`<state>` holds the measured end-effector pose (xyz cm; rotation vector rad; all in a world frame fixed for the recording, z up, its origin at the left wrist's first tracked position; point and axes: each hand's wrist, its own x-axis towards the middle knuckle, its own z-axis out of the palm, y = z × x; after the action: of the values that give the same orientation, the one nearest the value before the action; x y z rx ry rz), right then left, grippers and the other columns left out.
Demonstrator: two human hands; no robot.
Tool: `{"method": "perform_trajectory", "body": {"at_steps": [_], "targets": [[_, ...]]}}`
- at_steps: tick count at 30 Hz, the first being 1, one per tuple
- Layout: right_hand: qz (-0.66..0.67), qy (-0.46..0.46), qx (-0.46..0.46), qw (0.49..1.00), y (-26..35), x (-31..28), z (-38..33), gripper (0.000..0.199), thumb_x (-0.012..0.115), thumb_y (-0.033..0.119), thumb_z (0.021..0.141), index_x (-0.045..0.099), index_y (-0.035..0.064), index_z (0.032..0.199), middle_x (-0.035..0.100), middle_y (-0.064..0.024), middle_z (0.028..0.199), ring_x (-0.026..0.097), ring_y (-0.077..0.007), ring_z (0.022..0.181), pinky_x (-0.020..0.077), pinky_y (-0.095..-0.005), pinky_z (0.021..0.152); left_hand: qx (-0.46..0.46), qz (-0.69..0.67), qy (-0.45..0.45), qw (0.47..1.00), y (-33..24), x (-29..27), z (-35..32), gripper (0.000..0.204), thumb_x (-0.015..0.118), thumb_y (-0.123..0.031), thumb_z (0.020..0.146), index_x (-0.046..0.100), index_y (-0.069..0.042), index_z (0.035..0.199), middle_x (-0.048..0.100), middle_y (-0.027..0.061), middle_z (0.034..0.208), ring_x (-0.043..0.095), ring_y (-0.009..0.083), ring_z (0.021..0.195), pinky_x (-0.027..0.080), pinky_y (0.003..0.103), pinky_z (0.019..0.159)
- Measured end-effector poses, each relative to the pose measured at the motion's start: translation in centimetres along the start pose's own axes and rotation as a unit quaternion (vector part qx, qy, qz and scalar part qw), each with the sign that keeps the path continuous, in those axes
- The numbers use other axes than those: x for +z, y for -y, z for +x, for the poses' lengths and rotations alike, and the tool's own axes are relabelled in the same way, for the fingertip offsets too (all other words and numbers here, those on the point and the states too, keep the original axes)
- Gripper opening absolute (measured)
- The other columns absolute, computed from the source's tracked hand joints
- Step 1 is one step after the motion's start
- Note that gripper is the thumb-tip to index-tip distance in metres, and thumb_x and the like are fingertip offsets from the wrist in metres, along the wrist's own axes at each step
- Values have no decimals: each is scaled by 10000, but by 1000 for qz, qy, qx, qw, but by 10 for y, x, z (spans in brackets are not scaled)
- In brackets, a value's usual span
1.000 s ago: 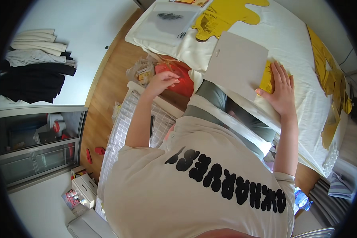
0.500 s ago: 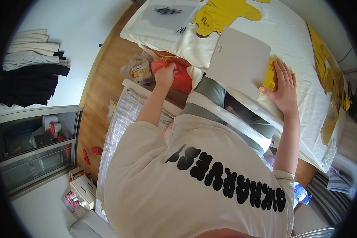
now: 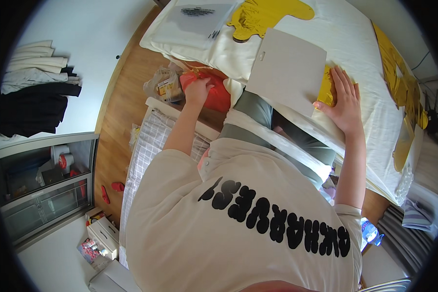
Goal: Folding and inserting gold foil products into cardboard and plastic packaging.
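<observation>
Right hand (image 3: 344, 102): flat, palm down, fingers straight and close together, thumb spread to the left. Nothing gripped; it presses on a piece of gold foil (image 3: 327, 91), shiny and crinkled. The foil shows at the hand's left side, between the fingers and a board (image 3: 287, 70). Thumb tip lies by the board's right edge.

Left hand (image 3: 198, 91): fingers curled, at the red bag (image 3: 218, 96). Cannot tell whether it pinches the plastic. Bag is thin, glossy, creased; it lies under the hand and spreads out to its right, low beside the table's near left edge.

Board: pale grey, smooth, matte, rounded corners, a small slot near its left edge. Left of the red bag, a clear bag (image 3: 163, 86), crumpled, with packets inside. Under board and foil, white cloth (image 3: 348, 53), soft, lightly wrinkled.

Farther out: gold balloon (image 3: 272, 18) at the far side, flat, lobed, mirror-bright; left of it a clear packet (image 3: 192, 22), flat, slick, dark print. Far right, more gold sheeting (image 3: 392, 73), long and rumpled. Near left, a checked cover (image 3: 148, 138), grey with pale lines.
</observation>
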<state>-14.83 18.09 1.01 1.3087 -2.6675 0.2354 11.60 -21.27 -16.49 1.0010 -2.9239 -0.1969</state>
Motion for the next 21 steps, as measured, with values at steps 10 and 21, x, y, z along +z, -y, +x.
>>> {"method": "perform_trajectory", "body": {"at_steps": [10, 21], "targets": [[38, 18, 12, 999, -3, -1, -1, 747, 464, 606, 1029, 397, 146, 1613, 360, -72, 1686, 282, -268, 1576, 145, -527, 1287, 0, -56, -63, 996, -45, -30, -19, 387, 601, -442, 1011, 740, -101, 893, 726, 165, 819, 709, 375, 775, 560, 496, 687], [39, 31, 26, 998, -1, -10, -16, 631, 470, 454, 1075, 382, 149, 1620, 343, -61, 1696, 271, -261, 1582, 129, -522, 1291, 288, -219, 376, 853, -179, -128, -84, 388, 596, -414, 1018, 757, -62, 1035, 732, 173, 872, 717, 344, 838, 562, 444, 769]]}}
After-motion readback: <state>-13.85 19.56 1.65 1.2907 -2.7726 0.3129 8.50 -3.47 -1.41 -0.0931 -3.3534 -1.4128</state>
